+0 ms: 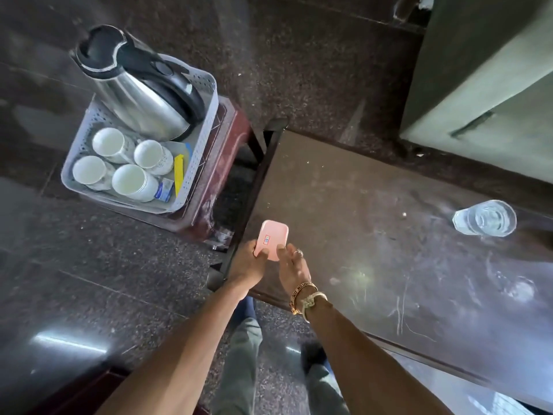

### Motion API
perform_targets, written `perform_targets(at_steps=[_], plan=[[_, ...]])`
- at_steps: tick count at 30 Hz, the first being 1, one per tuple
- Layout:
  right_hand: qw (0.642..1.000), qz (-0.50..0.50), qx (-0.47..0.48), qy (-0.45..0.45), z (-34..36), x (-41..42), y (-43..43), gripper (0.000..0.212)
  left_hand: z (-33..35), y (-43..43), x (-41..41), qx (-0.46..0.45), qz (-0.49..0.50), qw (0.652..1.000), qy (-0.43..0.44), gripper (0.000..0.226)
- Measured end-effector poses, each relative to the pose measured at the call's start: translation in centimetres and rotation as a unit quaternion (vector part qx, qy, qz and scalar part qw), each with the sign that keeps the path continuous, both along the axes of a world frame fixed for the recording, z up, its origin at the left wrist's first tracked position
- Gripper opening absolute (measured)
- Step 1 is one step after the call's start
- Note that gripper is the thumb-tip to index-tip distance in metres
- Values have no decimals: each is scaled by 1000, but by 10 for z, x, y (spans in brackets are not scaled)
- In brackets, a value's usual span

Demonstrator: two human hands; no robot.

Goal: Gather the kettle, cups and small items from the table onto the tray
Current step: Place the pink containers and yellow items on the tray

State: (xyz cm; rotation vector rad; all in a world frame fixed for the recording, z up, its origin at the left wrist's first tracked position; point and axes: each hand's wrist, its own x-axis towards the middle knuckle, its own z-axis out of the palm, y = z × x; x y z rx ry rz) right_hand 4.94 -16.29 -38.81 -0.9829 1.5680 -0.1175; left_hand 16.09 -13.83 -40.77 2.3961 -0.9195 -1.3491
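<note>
A small pink plastic case (pixel 271 239), rounded at the corners and bearing a sticker, is held at the near left corner of the dark brown counter (pixel 359 220). Whether it touches the surface I cannot tell. The left hand (pixel 248 262) grips the case's near left corner, fingers curled round its edge. The right hand (pixel 291 268), wearing a ring and gold bracelets (pixel 305 298), pinches its near edge with the thumb on top.

Left of the counter, a maroon stool (pixel 221 163) carries the white perforated plastic tray (pixel 206 139). In the tray are a steel kettle with a black handle (pixel 143 94), four white cups (pixel 131 181), a yellow strip (pixel 178 172) and a blue-and-white sachet (pixel 164 190). A clear drinking glass (pixel 484 218) stands toward the counter's right end, well apart from the hands.
</note>
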Motion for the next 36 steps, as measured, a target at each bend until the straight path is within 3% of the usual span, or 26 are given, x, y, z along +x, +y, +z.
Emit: perform_targets(at_steps=[8, 11, 16, 27, 36], plan=[[999, 26, -25, 29, -11, 3, -5, 35, -4, -6, 5, -12, 37, 997, 66, 36], [994, 86, -24, 63, -13, 4, -4, 37, -4, -6, 6, -21, 39, 997, 62, 35], [999, -24, -23, 27, -15, 7, -5, 34, -3, -7, 9, -16, 28, 997, 71, 34], [998, -66, -13, 13, -25, 14, -1, 30, -13, -6, 8, 7, 130, 977, 167, 29], [995, -95, 1, 6, -27, 13, 1, 24, -9, -5, 15, -9, 154, 964, 216, 22]])
